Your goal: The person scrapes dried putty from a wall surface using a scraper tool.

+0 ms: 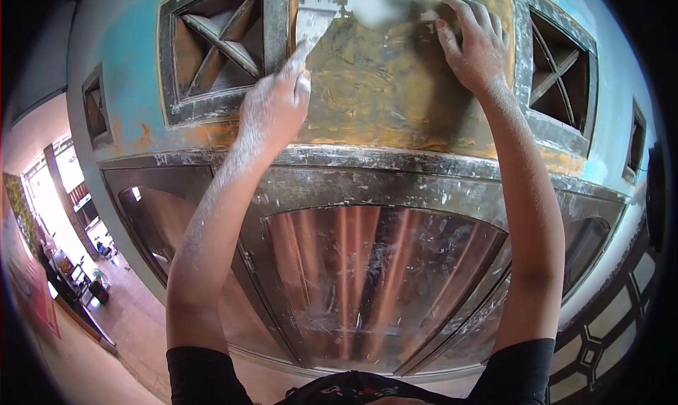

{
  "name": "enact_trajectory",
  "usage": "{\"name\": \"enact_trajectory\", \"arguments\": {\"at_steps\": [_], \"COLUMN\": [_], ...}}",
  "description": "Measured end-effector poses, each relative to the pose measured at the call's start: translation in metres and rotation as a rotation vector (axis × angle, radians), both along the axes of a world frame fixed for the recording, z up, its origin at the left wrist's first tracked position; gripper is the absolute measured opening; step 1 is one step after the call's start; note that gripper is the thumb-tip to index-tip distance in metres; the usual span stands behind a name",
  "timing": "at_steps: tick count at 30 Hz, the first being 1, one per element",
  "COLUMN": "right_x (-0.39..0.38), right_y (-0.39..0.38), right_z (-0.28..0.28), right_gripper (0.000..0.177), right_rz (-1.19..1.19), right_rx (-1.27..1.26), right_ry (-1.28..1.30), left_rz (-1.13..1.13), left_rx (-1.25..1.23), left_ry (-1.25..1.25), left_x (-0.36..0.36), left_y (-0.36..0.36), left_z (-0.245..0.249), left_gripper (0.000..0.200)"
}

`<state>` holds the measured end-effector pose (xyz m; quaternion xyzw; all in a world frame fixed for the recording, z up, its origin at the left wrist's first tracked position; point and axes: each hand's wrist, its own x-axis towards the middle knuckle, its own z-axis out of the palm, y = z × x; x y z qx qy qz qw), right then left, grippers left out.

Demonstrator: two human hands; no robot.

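Left hand (277, 105) gripped a seemingly light, stiff putty knife (314, 25) by its handle; right hand (474, 46) lay open on the wall (381, 101).

Between the left hand (275, 108) and the right hand (477, 48), the brown wall panel (381, 101) is flat and bare, so a hand can slide across it freely. On the left the panel ends at the raised frame of the left vent (222, 45), and crossed bars block its opening. The right vent (558, 66) closes the right side in the same way, just beside the right hand. Below, the metal ledge (395, 161) stands out from the wall and limits the way down. The scraper (314, 24) in the left hand lies against the panel's upper left part.
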<state>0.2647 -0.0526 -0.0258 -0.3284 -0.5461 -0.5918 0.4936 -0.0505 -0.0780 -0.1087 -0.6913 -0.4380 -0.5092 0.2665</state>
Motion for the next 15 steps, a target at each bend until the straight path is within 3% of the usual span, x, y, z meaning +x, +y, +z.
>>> {"name": "enact_trajectory", "arguments": {"at_steps": [2, 4, 6, 11, 15], "right_x": [-0.002, -0.004, -0.003, 0.004, 0.004], "right_y": [0.006, 0.007, 0.007, 0.014, 0.015], "right_z": [-0.005, -0.008, -0.007, -0.006, -0.007], "right_gripper": [0.046, 0.047, 0.046, 0.043, 0.042], "right_rz": [0.001, -0.031, -0.018, 0.01, 0.036], "right_rx": [0.023, 0.015, 0.017, 0.052, 0.032], "right_ry": [0.016, 0.013, 0.051, 0.029, 0.031], "left_rz": [0.191, 0.174, 0.328, 0.275, 0.303], "left_rx": [0.007, -0.07, -0.089, -0.032, 0.031], "left_ry": [0.068, 0.023, 0.131, 0.116, 0.131], "left_x": [0.003, 0.016, 0.026, 0.023, 0.039], "left_y": [-0.005, -0.016, -0.014, -0.015, -0.01], "left_z": [0.017, 0.008, 0.0, 0.056, 0.059], "left_gripper": [0.058, 0.063, 0.066, 0.072, 0.068]}}
